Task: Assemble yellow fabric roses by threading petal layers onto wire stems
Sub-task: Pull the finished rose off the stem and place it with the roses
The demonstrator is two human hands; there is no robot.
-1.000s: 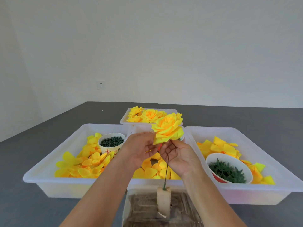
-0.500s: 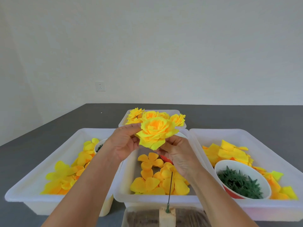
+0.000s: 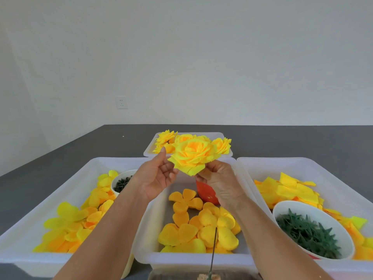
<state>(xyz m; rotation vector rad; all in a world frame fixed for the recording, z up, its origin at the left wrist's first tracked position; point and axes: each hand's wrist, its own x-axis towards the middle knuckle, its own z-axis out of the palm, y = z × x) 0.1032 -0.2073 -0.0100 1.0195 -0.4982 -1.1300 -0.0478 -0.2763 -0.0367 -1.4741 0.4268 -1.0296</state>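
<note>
Pinching the rose (image 3: 193,156) underneath, her right hand (image 3: 220,184) grips loosely; left hand (image 3: 156,176), fingers relaxed, barely steadies it — petals could slip.

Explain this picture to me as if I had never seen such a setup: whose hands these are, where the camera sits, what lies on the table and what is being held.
No machine here: a person works with two bare hands, and the one camera sits on their head, looking forward and down.

The right hand pinches a finished yellow rose from below; the left hand is open beside it, thumb at the petals.

On the grey table stand white trays. The left tray holds loose yellow petals and a cup of dark green bits; the middle tray holds flat petal layers; the right tray holds yellow pieces and a bowl of green leaf parts. The far tray holds finished roses. A bare wire stem stands upright near the bottom edge.
</note>
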